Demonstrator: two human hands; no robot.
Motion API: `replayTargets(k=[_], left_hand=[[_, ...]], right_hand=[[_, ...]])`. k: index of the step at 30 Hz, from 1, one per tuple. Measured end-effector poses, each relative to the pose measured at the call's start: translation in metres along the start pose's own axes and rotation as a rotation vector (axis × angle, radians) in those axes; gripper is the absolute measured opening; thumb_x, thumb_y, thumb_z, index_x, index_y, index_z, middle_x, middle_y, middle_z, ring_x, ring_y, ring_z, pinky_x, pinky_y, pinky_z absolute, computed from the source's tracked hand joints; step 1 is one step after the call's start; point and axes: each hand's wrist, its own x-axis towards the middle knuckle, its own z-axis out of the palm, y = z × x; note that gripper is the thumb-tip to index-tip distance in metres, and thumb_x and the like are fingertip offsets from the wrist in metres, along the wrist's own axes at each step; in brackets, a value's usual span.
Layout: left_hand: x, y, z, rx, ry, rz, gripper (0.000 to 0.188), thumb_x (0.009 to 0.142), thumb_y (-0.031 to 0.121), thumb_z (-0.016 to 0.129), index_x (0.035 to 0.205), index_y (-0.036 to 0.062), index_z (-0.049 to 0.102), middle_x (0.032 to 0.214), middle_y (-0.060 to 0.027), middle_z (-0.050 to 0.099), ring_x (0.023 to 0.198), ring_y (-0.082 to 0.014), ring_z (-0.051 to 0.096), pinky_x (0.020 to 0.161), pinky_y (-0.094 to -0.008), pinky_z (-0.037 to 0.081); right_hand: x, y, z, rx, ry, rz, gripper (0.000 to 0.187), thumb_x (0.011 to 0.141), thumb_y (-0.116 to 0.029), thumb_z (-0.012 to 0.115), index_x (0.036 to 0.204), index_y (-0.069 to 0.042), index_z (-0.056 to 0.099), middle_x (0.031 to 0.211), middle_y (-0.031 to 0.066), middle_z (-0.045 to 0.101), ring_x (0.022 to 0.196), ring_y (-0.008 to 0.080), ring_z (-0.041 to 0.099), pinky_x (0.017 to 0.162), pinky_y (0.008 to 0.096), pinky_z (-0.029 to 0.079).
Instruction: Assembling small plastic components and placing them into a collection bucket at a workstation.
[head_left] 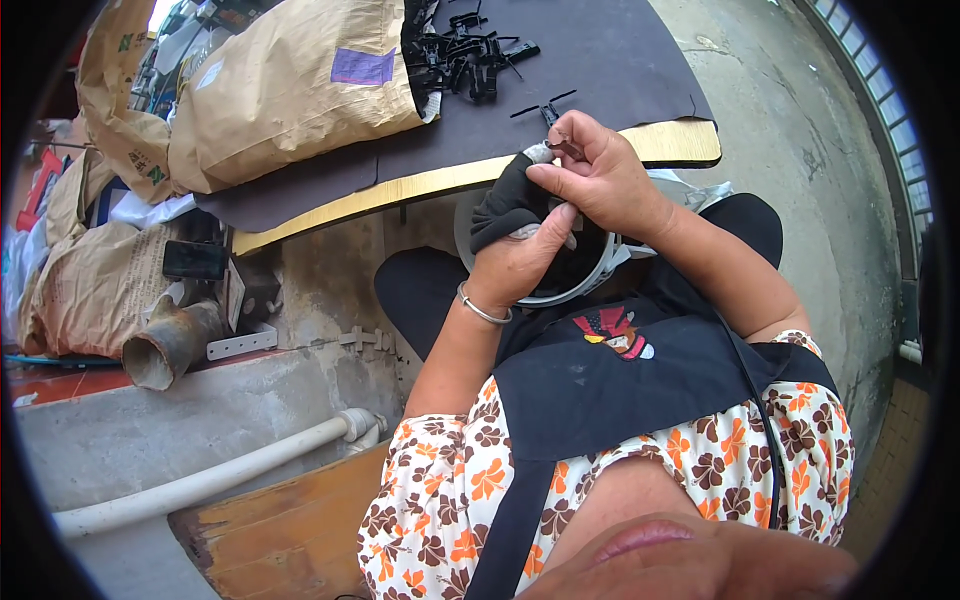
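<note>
My right hand [612, 178] is closed, its thumb and fingers pinching a small brownish piece [567, 150] that I cannot identify. A black plastic part [548, 106] with thin arms shows just beyond those fingertips; whether it is held or rests on the table is unclear. Close beside it, my left hand [520, 245] has dark cloth like a glove [503, 203] over its curled fingers, with a pale tip. Its bare thumb reaches toward the right hand. What the left fingers grip is hidden. Below both hands, a pale-rimmed bucket [575, 298] stands between my knees.
A dark-covered table [590, 60] with a wooden edge lies ahead. On it, a brown paper sack [290, 95] opens toward a heap of black plastic parts [475, 60]. At left are another sack [90, 290], a phone [195, 260], a rusty pipe [170, 345] and a white pipe [220, 475].
</note>
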Motion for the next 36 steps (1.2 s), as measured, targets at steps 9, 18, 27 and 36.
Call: replayTargets(k=[9, 18, 27, 36], left_hand=[[0.0, 0.005, 0.004, 0.017, 0.135, -0.097, 0.03, 0.088, 0.006, 0.054, 0.118, -0.0012, 0.05, 0.085, -0.0027, 0.061, 0.062, -0.005, 0.053, 0.052, -0.0199, 0.045], [-0.005, -0.005, 0.0, 0.18, 0.116, -0.054, 0.029, 0.089, 0.006, 0.055, 0.117, -0.0024, 0.052, 0.075, -0.0019, 0.059, 0.056, -0.0047, 0.051, 0.05, -0.0191, 0.042], [-0.005, -0.003, -0.007, 0.114, 0.143, -0.138, 0.033, 0.086, 0.002, 0.057, 0.118, -0.0046, 0.053, 0.087, -0.0073, 0.063, 0.069, -0.0091, 0.056, 0.064, -0.0235, 0.047], [0.0, -0.011, -0.008, 0.516, 0.107, 0.145, 0.031, 0.079, 0.002, 0.056, 0.109, -0.0062, 0.057, 0.101, -0.0188, 0.063, 0.091, -0.0297, 0.061, 0.084, -0.0348, 0.046]], right_hand=[[-0.002, -0.002, -0.01, -0.099, -0.18, 0.079, 0.014, 0.09, -0.014, 0.058, 0.086, -0.005, 0.049, 0.073, -0.0055, 0.046, 0.068, 0.0024, 0.041, 0.058, 0.0182, 0.036], [-0.003, -0.002, 0.003, 0.43, -0.206, 0.324, 0.019, 0.088, -0.019, 0.06, 0.083, -0.001, 0.054, 0.071, -0.0015, 0.052, 0.068, 0.0043, 0.047, 0.058, 0.0244, 0.042], [-0.002, -0.002, -0.009, -0.34, -0.309, -0.037, 0.025, 0.093, -0.02, 0.05, 0.08, 0.001, 0.055, 0.062, 0.0139, 0.05, 0.055, 0.0199, 0.045, 0.057, 0.0325, 0.042], [-0.008, 0.013, 0.004, -0.241, -0.187, 0.009, 0.027, 0.093, -0.018, 0.05, 0.077, 0.003, 0.055, 0.061, 0.0146, 0.052, 0.056, 0.0198, 0.045, 0.057, 0.0332, 0.042]])
